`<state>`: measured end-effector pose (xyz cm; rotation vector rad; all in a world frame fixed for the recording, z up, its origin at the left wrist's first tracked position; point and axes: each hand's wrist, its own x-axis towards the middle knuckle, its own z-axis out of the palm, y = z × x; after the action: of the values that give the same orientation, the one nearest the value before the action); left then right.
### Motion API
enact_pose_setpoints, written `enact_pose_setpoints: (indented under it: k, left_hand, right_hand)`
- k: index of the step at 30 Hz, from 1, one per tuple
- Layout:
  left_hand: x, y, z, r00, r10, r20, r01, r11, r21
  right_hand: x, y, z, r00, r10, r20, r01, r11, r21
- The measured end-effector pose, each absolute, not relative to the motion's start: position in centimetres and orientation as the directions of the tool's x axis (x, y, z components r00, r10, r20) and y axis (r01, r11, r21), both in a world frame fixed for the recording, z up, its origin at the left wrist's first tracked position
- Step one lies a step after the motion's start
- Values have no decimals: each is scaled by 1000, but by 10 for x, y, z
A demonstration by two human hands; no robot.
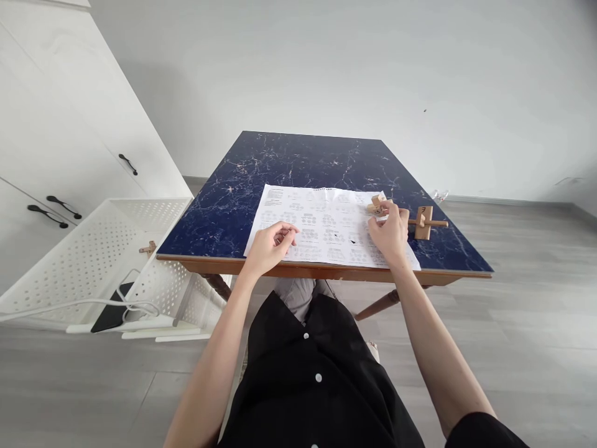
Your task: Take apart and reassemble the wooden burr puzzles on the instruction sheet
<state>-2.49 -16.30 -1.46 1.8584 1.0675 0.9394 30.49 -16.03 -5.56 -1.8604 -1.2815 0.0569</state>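
Observation:
A white instruction sheet (321, 218) printed with rows of small diagrams lies on the blue marbled table (308, 155). My left hand (272, 247) rests at the sheet's left front part, its fingers loosely curled together with nothing visible in them. Near the right side of the sheet, my right hand (390, 231) has its fingers closed at a small wooden block piece (375, 207) with a dark mark on it; the fingers partly hide it. Just right of that hand lies a cross-shaped wooden piece (423, 222), a marked flat block with a bar crossing it.
White perforated baskets (107, 249) stand left of the table, with a cable, a dark flat object (112, 311) and a small wooden piece (148, 249) by them. A white cabinet (69, 112) is at the left. A crumpled clear wrapper (439, 196) shows beyond the table's right edge.

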Motion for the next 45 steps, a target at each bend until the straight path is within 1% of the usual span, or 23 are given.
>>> enact_pose_setpoints:
  k: [5, 11, 18, 25, 34, 45]
  left_hand:
    - [-24, -163, -15, 366, 906, 212, 316, -335, 888]
    - [-24, -163, -16, 354, 912, 207, 299, -320, 899]
    - [-22, -164, -14, 343, 921, 185, 315, -299, 901]
    - [-21, -164, -15, 336, 924, 185, 326, -298, 897]
    - [-17, -164, -14, 298, 936, 188, 328, -285, 901]
    - [-19, -165, -16, 306, 928, 214, 333, -315, 889]
  right_hand:
    - [305, -162, -51, 445, 808, 386, 748, -99, -656]
    - [304, -162, -47, 387, 831, 399, 758, -41, -651]
    - [306, -160, -49, 411, 824, 390, 765, -79, -639]
    - [307, -161, -50, 395, 820, 414, 769, -48, -638]
    - [308, -163, -47, 374, 849, 373, 748, -39, -662]
    - [309, -164, -48, 399, 826, 397, 751, -46, -658]
